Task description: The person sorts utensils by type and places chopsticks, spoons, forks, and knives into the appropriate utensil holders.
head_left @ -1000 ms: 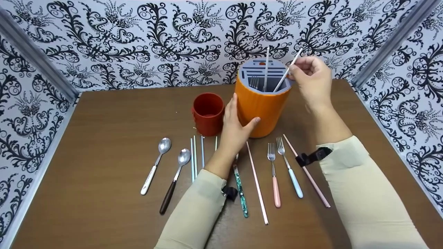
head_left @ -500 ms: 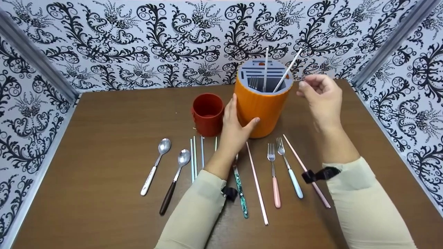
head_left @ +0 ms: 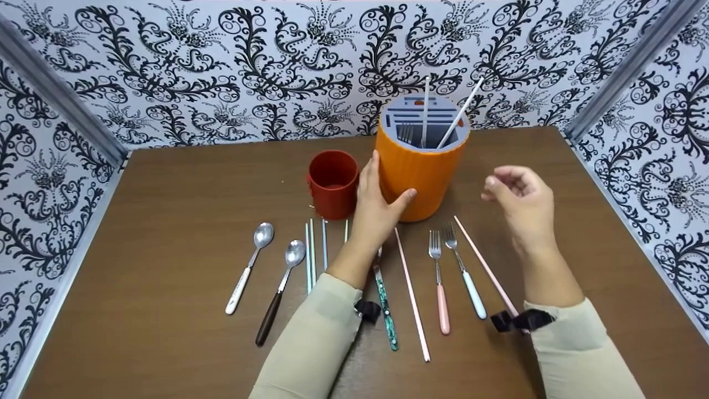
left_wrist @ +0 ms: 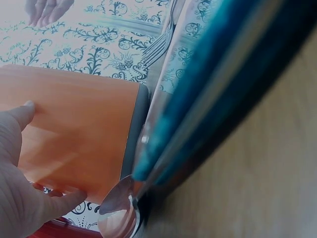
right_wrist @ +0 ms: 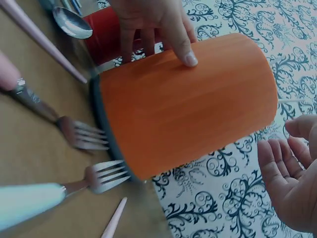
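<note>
I'm wearing beige sleeves (head_left: 313,332), black straps (head_left: 368,310). I'm gripping an orange holder (head_left: 424,180), grey top (head_left: 458,137), white sticks (head_left: 425,111) showing. Red cup (head_left: 334,200). Brown table (head_left: 194,210). White wall (head_left: 221,72), black floral scrollwork. Spoon handles (head_left: 238,291) running white, dark brown; fork handles (head_left: 442,310) pink, light blue; loose chopsticks (head_left: 412,293) pink, bluish, greenish; one handle (head_left: 386,310) mottled green.

Brown wood-grain tabletop (head_left: 183,233): orange cylindrical holder (head_left: 424,180), round red cup (head_left: 335,200), metal spoons (head_left: 263,235), metal forks (head_left: 442,307), slim pastel sticks (head_left: 410,288), green-patterned handle (head_left: 386,307).
</note>
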`<control>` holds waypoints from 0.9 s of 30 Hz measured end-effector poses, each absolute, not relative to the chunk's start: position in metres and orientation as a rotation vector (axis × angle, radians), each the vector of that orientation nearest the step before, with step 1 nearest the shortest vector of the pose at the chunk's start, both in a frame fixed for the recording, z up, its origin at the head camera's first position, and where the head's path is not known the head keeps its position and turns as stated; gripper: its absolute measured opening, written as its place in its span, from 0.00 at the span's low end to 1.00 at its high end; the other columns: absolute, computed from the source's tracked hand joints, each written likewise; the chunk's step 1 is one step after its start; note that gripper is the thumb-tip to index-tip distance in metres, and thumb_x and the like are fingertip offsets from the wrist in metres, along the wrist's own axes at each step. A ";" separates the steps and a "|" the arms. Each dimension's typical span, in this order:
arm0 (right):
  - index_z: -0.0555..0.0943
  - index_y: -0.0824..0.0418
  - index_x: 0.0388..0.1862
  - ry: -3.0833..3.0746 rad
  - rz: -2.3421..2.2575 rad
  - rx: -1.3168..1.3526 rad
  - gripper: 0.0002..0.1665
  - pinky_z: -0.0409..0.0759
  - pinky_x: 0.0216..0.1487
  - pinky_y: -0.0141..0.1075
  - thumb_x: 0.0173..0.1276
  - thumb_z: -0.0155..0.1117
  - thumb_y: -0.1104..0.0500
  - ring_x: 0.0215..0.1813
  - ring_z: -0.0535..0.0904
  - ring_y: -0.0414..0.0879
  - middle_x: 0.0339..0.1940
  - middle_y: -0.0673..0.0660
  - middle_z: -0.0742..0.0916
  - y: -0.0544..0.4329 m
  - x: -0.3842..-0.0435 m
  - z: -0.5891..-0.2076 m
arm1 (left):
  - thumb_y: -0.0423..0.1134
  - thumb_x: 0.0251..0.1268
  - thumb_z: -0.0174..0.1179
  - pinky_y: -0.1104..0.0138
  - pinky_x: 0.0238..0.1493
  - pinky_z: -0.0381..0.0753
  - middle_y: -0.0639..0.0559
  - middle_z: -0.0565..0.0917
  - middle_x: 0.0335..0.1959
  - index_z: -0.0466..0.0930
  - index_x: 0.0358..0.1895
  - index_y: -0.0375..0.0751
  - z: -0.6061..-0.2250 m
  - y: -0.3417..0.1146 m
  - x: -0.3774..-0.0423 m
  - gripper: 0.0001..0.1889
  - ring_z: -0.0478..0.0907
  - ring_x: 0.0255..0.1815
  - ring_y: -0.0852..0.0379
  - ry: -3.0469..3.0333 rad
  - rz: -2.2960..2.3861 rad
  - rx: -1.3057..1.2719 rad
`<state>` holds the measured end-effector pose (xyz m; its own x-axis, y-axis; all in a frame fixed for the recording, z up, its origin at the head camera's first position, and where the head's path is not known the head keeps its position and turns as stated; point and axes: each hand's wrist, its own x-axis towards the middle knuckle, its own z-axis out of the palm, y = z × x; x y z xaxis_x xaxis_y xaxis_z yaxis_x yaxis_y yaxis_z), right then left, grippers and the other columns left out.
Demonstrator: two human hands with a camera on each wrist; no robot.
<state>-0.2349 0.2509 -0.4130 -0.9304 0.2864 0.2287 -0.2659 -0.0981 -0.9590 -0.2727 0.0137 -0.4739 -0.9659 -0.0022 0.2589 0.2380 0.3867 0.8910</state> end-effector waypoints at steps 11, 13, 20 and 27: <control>0.77 0.68 0.61 -2.452 1.788 0.067 0.20 0.89 0.43 0.31 0.72 0.67 0.66 0.41 0.86 0.39 0.43 0.54 0.85 0.271 -0.231 -0.430 | 0.53 0.65 0.72 0.54 0.83 0.60 0.51 0.56 0.84 0.44 0.86 0.58 -0.473 0.013 -0.271 0.53 0.57 0.83 0.50 -2.445 -1.636 -0.193; 0.74 0.70 0.66 -2.566 1.721 0.070 0.26 0.89 0.44 0.31 0.73 0.67 0.63 0.42 0.85 0.37 0.47 0.58 0.84 0.274 -0.231 -0.431 | 0.53 0.65 0.72 0.54 0.83 0.60 0.51 0.56 0.84 0.44 0.86 0.58 -0.472 0.013 -0.271 0.53 0.58 0.83 0.50 -2.445 -1.638 -0.192; 0.72 0.68 0.71 -3.020 1.282 0.141 0.33 0.85 0.48 0.33 0.73 0.68 0.55 0.52 0.84 0.52 0.58 0.68 0.84 0.282 -0.229 -0.436 | 0.54 0.65 0.71 0.55 0.83 0.60 0.50 0.57 0.84 0.45 0.86 0.57 -0.473 0.013 -0.272 0.53 0.57 0.83 0.51 -2.448 -1.617 -0.202; 0.71 0.71 0.71 -3.182 1.002 0.273 0.35 0.81 0.59 0.55 0.72 0.67 0.54 0.56 0.82 0.62 0.56 0.70 0.85 0.285 -0.230 -0.447 | 0.54 0.65 0.72 0.56 0.83 0.60 0.50 0.57 0.84 0.44 0.86 0.56 -0.474 0.013 -0.273 0.53 0.58 0.83 0.51 -2.447 -1.621 -0.203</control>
<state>-0.2300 0.2852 -0.4471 -0.9658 -0.2146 -0.1458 -0.0923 0.8094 -0.5800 -0.2734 0.0129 -0.4738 -0.9708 0.0045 0.2398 0.2226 0.3893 0.8938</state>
